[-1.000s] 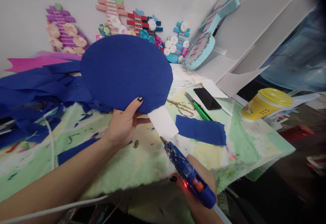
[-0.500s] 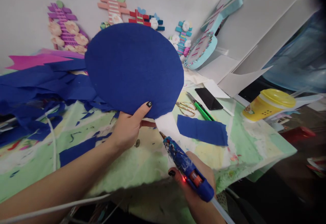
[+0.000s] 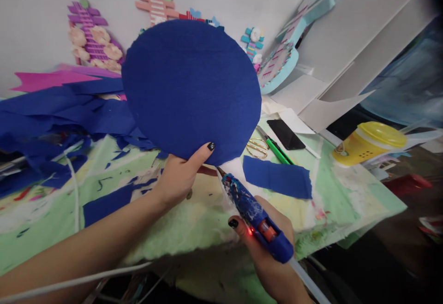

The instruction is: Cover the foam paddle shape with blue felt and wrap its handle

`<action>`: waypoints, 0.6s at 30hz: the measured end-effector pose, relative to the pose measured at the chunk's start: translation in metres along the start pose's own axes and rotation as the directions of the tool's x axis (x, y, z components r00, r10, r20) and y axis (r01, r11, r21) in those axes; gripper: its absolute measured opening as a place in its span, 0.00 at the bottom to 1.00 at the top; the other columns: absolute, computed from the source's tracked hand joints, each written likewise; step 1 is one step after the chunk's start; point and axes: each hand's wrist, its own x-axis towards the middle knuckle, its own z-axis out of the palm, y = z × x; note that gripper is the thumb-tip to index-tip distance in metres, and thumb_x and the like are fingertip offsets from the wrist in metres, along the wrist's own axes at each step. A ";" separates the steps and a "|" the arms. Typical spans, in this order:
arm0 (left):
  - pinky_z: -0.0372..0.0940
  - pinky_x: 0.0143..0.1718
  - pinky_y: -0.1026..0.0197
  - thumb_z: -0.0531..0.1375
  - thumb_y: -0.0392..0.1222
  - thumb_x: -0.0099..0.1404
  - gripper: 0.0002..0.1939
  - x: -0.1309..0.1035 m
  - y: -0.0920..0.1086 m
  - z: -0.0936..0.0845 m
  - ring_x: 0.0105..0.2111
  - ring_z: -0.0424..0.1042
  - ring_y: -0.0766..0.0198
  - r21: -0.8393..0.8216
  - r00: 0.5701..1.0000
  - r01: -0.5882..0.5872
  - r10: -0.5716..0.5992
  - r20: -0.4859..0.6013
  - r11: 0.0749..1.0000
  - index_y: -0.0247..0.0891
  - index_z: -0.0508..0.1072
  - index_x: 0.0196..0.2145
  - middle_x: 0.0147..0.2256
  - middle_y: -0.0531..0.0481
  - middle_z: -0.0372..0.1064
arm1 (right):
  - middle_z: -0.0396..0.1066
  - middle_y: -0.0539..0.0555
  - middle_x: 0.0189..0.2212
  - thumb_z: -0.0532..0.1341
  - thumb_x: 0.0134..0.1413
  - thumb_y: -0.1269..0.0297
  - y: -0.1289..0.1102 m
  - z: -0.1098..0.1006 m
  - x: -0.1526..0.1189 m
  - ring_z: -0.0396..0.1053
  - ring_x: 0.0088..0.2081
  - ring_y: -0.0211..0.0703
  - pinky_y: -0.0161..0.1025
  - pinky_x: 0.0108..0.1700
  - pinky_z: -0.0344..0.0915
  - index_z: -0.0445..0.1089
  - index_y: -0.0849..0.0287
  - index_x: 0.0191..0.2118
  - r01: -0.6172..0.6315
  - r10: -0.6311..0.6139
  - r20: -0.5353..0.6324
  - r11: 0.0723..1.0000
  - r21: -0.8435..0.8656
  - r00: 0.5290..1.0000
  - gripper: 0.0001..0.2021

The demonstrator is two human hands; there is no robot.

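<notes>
A large round panel covered in dark blue paper (image 3: 192,87) stands up in front of me, a white strip (image 3: 234,165) extending from its lower right edge. My left hand (image 3: 182,172) pinches the panel's bottom edge, thumb on the blue face and fingers behind. My right hand (image 3: 266,253) is wrapped round a blue hot glue gun (image 3: 254,218) with a glowing red light and a glue stick in its back. The gun's nozzle points at the white strip, close under the panel's edge; whether it touches is unclear. A cut blue piece (image 3: 278,177) lies to the right.
Gold-handled scissors (image 3: 258,148), a green cutter knife (image 3: 278,151) and a black phone (image 3: 286,134) lie right of the panel. A yellow cup (image 3: 368,143) stands farther right. Blue paper scraps (image 3: 62,115) heap at left. A white cord (image 3: 76,276) crosses low left. Decorated guitar shapes (image 3: 92,36) lean on the wall.
The panel and my left hand have shifted slightly right. The glue gun's nozzle has come up nearer the panel's lower edge, covering more of the white strip.
</notes>
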 end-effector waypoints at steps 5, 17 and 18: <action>0.75 0.25 0.58 0.66 0.48 0.55 0.27 0.000 0.001 0.000 0.39 0.76 0.49 0.049 1.000 -0.029 0.029 0.001 0.998 0.39 0.71 0.53 0.46 0.41 0.73 | 0.62 0.48 0.20 0.60 0.52 0.66 0.001 0.001 -0.001 0.60 0.22 0.35 0.33 0.23 0.57 0.59 0.58 0.24 -0.009 0.009 -0.003 1.000 0.022 1.000 0.10; 0.76 0.29 0.58 0.66 0.44 0.55 0.32 0.004 0.009 0.003 0.40 0.75 0.51 -0.064 0.999 -0.014 0.010 -0.053 0.998 0.38 0.65 0.56 0.49 0.39 0.71 | 0.63 0.49 0.21 0.59 0.54 0.62 0.018 0.003 -0.022 0.62 0.23 0.37 0.36 0.25 0.58 0.64 0.58 0.27 -0.036 0.035 -0.042 0.999 -0.019 0.999 0.07; 0.76 0.29 0.57 0.66 0.44 0.55 0.32 0.005 0.009 0.003 0.40 0.75 0.51 -0.084 0.999 -0.004 0.000 -0.046 0.996 0.38 0.65 0.56 0.48 0.39 0.72 | 0.63 0.49 0.21 0.59 0.54 0.63 0.019 0.002 -0.022 0.62 0.23 0.37 0.36 0.25 0.58 0.64 0.58 0.28 -0.028 0.027 -0.043 0.999 -0.024 0.999 0.07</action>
